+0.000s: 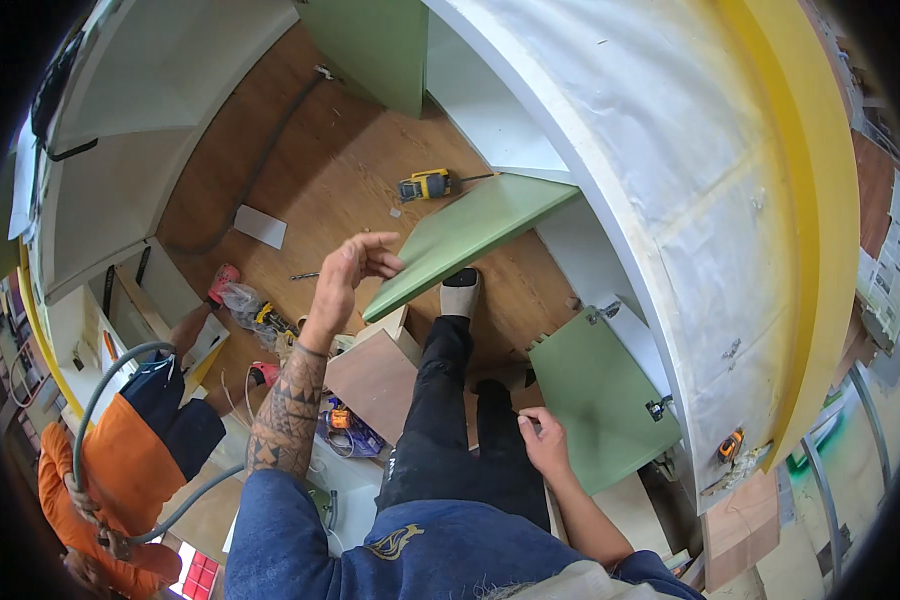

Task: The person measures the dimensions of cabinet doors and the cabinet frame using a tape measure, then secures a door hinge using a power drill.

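Observation:
My left hand is open in front of me, its fingers stretched toward the edge of a green cabinet door that swings out from the white cabinet. The fingertips overlap the door's edge; whether they press on it I cannot tell. Low by my right leg is my right hand, fingers loosely bent and apart, with nothing seen in it. Beside it a second green door stands out from the cabinet, with metal hinges along its side. My foot rests on the floor under the first door's edge.
A yellow-and-black power tool and a white piece lie on the wooden floor. Brown board is by my left leg. At left, a person in orange holds a grey hose. The cabinet's curved white top rises at right.

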Motion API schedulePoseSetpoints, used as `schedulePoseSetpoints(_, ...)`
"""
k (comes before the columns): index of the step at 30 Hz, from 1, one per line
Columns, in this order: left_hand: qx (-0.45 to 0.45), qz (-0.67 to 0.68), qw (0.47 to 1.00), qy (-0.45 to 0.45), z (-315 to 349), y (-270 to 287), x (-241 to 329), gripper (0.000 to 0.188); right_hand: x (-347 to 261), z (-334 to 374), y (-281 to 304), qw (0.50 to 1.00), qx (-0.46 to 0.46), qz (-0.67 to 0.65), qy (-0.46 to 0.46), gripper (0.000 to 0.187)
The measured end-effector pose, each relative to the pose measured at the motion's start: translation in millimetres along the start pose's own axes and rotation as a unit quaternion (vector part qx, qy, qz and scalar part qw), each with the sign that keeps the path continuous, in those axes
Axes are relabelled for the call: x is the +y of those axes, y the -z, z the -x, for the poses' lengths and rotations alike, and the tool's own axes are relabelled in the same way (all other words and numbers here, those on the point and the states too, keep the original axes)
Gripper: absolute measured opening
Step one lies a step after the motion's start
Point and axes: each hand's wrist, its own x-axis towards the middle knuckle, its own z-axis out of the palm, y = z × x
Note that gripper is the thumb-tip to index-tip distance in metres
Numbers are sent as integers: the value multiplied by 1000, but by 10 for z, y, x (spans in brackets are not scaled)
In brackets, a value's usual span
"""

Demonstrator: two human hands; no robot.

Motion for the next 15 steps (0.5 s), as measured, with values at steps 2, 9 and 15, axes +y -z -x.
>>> schedulePoseSetpoints(2,28,88,994,54,-375,99,-397,71,74,-128,-45,998,-13,-25,-52,19)
schedulePoseSetpoints(9,38,-516,856,-24,-1633,413,-1854,83,325,-562,-262,987,-50,-76,-134,25)
schedulePoseSetpoints(15,-64,-615,785,11,-2195,100,-2216,90,1104,-624,-239,973,-8,-141,-183,29)
